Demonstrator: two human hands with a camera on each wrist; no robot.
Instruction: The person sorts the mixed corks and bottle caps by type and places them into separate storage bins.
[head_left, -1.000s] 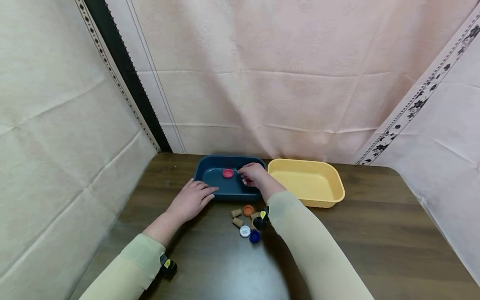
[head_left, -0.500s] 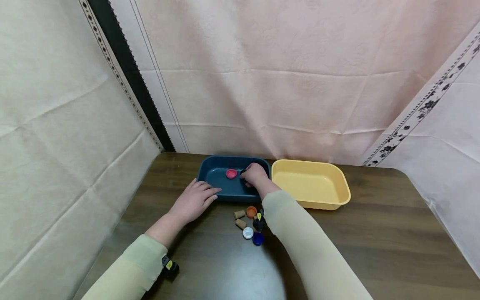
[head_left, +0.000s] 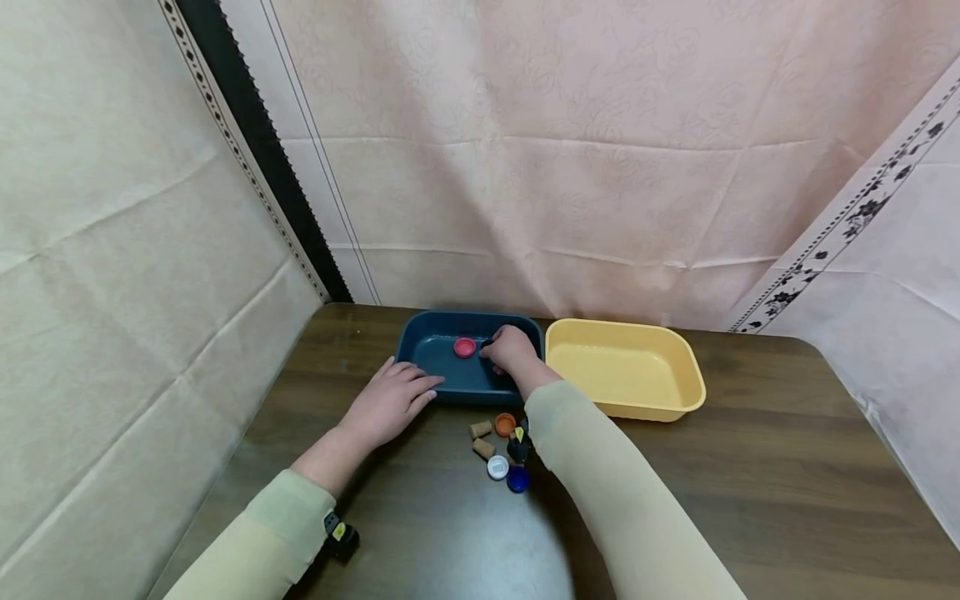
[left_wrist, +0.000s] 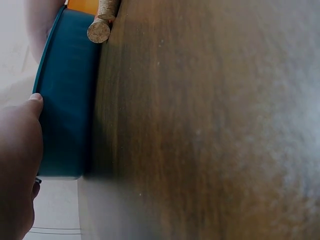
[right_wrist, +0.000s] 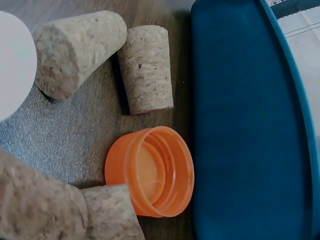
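My right hand (head_left: 510, 348) is inside the blue tray (head_left: 454, 390), fingers curled down, pinching a small dark thing (head_left: 487, 342) mostly hidden by the fingertips. Just left of it, a red cap (head_left: 464, 347) lies on the tray floor. My left hand (head_left: 390, 402) rests at the tray's near left corner with its fingers fairly straight; in the left wrist view its thumb (left_wrist: 36, 98) touches the rim. In front of the tray are an orange cap (right_wrist: 150, 172), several corks (right_wrist: 146, 70), a white cap (head_left: 497, 467) and a blue cap (head_left: 517, 478).
A yellow tray (head_left: 686, 396) stands right of the blue one, close beside it. Both sit near the back of the brown wooden table (head_left: 765, 450). Pale cloth (head_left: 600, 150) hangs behind and along both sides.
My right fingers have closed and dipped slightly in the tray beside the red cap. The head view has shifted a little, moving everything rightward in it. My left hand stays at the rim.
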